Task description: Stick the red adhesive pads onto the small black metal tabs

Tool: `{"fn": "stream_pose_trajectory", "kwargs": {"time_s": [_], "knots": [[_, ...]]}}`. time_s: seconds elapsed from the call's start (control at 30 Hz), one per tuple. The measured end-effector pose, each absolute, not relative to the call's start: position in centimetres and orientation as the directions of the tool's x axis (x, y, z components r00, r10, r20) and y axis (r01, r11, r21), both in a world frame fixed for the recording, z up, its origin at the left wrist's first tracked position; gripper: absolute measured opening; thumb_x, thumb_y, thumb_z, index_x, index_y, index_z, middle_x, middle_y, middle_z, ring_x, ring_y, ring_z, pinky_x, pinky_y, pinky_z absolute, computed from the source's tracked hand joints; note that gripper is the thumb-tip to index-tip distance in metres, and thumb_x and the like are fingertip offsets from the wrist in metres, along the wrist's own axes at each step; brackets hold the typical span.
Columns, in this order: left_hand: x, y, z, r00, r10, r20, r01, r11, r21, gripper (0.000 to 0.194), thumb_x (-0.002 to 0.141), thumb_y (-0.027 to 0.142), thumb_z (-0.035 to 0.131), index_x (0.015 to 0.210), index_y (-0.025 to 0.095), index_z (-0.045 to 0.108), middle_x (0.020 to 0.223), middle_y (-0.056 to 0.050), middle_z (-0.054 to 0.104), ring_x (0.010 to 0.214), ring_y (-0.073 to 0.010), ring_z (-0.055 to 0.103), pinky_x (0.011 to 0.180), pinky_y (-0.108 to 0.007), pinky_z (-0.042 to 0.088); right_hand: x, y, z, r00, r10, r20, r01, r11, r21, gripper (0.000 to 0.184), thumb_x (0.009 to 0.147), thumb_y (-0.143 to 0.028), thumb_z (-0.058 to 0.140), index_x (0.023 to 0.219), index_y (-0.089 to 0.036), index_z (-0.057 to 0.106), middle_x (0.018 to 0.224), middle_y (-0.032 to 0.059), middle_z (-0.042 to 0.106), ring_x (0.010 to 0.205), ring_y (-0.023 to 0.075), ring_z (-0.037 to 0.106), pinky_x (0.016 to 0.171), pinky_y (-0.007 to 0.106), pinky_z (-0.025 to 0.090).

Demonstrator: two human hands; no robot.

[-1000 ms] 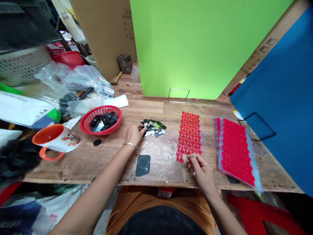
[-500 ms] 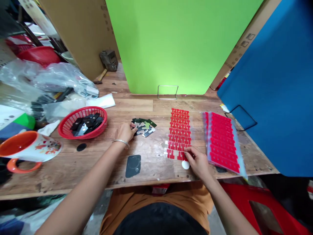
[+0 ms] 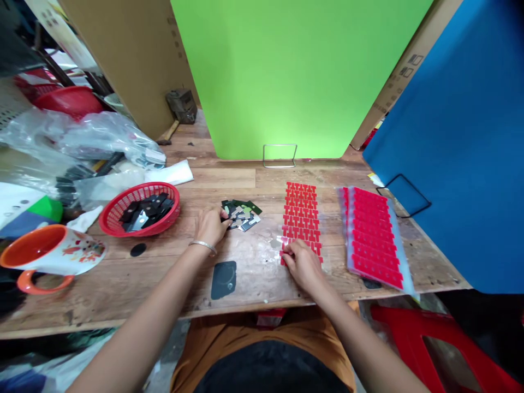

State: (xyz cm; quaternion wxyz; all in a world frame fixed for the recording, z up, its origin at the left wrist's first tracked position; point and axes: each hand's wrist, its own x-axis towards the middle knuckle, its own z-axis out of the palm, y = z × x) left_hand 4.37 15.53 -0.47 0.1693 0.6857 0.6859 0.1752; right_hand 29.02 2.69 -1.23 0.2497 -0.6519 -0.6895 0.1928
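My left hand (image 3: 210, 225) rests at the left edge of a pile of small metal plates (image 3: 244, 216), black and silver, some with slots. Its fingers are curled together against the plates, and whatever lies between them is hidden. Over the lower left corner of a sheet of red T-shaped stickers (image 3: 302, 210), my right hand (image 3: 305, 266) has thumb and forefinger pinched at a sticker in the bottom rows. That hand covers part of the sheet's lower rows.
A red basket (image 3: 107, 215) of dark plates stands left, beside an orange-and-white mug (image 3: 79, 252). More red sticker sheets (image 3: 374, 234) are stacked right. A dark patch (image 3: 224, 279) marks the table front. Green (image 3: 303, 76) and blue (image 3: 462, 164) boards stand behind and right.
My right hand has moved left along the sheet's bottom, from its right corner to its left one. The white disc beside it no longer shows. My left hand stays at the pile.
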Motion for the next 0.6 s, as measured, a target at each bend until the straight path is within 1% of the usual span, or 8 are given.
{"fn": "stream_pose_trajectory", "kwargs": {"time_s": [0.1, 0.13, 0.17, 0.23, 0.3, 0.37, 0.47, 0.6], "knots": [[4.3, 14.8, 0.1, 0.034, 0.994, 0.104, 0.919, -0.072, 0.387, 0.011, 0.069, 0.029, 0.063, 0.071, 0.019, 0.060, 0.091, -0.007, 0.061, 0.095, -0.0248, 0.051, 0.085, -0.035, 0.036, 28.8, 3.1, -1.0, -0.003, 0.998, 0.056, 0.834, 0.033, -0.551, 0.007, 0.076, -0.014, 0.056, 0.075, -0.020, 0.059, 0.080, 0.0045, 0.058, 0.074, 0.0178, 0.054, 0.063, 0.025, 0.035], [4.4, 14.6, 0.3, 0.031, 0.991, 0.131, 0.911, -0.082, 0.405, 0.010, 0.070, 0.029, 0.062, 0.071, 0.019, 0.059, 0.088, -0.007, 0.061, 0.093, -0.0244, 0.052, 0.083, -0.035, 0.038, 28.8, 3.2, -0.9, -0.002, 0.999, 0.039, 0.837, 0.023, -0.546, 0.006, 0.075, -0.014, 0.056, 0.075, -0.020, 0.059, 0.080, 0.0042, 0.058, 0.073, 0.0176, 0.054, 0.062, 0.025, 0.035], [4.5, 14.3, 0.5, 0.016, 0.988, 0.152, 0.889, -0.084, 0.451, 0.011, 0.071, 0.029, 0.060, 0.072, 0.019, 0.058, 0.084, -0.006, 0.061, 0.089, -0.0235, 0.054, 0.081, -0.034, 0.039, 28.9, 3.3, -0.8, -0.004, 1.000, 0.024, 0.838, 0.016, -0.546, 0.006, 0.075, -0.014, 0.057, 0.075, -0.020, 0.058, 0.079, 0.0039, 0.058, 0.073, 0.0173, 0.054, 0.062, 0.025, 0.035], [5.2, 13.6, 1.0, -0.033, 0.989, 0.144, 0.768, -0.068, 0.636, 0.014, 0.072, 0.031, 0.059, 0.075, 0.018, 0.055, 0.075, -0.003, 0.060, 0.077, -0.0201, 0.057, 0.073, -0.031, 0.042, 29.0, 3.5, -0.7, -0.011, 1.000, 0.000, 0.839, 0.009, -0.544, 0.007, 0.074, -0.013, 0.058, 0.075, -0.020, 0.057, 0.079, 0.0034, 0.058, 0.072, 0.0168, 0.054, 0.062, 0.025, 0.035], [6.5, 12.5, 1.4, -0.035, 0.999, 0.001, 0.505, 0.017, 0.863, 0.019, 0.072, 0.033, 0.061, 0.077, 0.018, 0.050, 0.066, 0.000, 0.058, 0.064, -0.0159, 0.058, 0.063, -0.028, 0.045, 29.0, 3.6, -0.7, -0.012, 1.000, -0.001, 0.843, 0.010, -0.538, 0.007, 0.073, -0.013, 0.058, 0.076, -0.020, 0.057, 0.079, 0.0035, 0.057, 0.072, 0.0169, 0.053, 0.062, 0.025, 0.035], [8.3, 11.0, 1.5, 0.082, 0.972, -0.219, 0.185, 0.201, 0.962, 0.022, 0.072, 0.033, 0.062, 0.080, 0.018, 0.047, 0.065, 0.001, 0.058, 0.056, -0.0130, 0.058, 0.055, -0.026, 0.047, 28.9, 3.3, -0.8, -0.004, 1.000, 0.029, 0.839, 0.019, -0.543, 0.009, 0.074, -0.014, 0.058, 0.082, -0.019, 0.058, 0.081, 0.0047, 0.057, 0.073, 0.0176, 0.053, 0.063, 0.025, 0.036], [10.9, 8.9, 1.2, 0.265, 0.867, -0.423, -0.072, 0.455, 0.888, 0.020, 0.076, 0.027, 0.060, 0.084, 0.017, 0.045, 0.070, -0.001, 0.061, 0.054, -0.0117, 0.060, 0.052, -0.026, 0.050, 28.5, 2.6, -1.2, 0.001, 0.993, 0.114, 0.831, 0.062, -0.553, 0.014, 0.078, -0.014, 0.054, 0.089, -0.019, 0.060, 0.087, 0.0062, 0.056, 0.077, 0.0179, 0.054, 0.065, 0.026, 0.038], [13.3, 8.1, 0.4, 0.306, 0.844, -0.441, -0.166, 0.503, 0.848, 0.016, 0.080, 0.017, 0.056, 0.090, 0.017, 0.044, 0.072, -0.003, 0.065, 0.057, -0.0110, 0.063, 0.057, -0.026, 0.053, 28.2, 1.9, -1.9, -0.031, 0.985, 0.169, 0.844, 0.117, -0.524, 0.018, 0.083, -0.014, 0.046, 0.078, -0.019, 0.063, 0.082, 0.0055, 0.054, 0.078, 0.0179, 0.052, 0.071, 0.027, 0.040]]}}
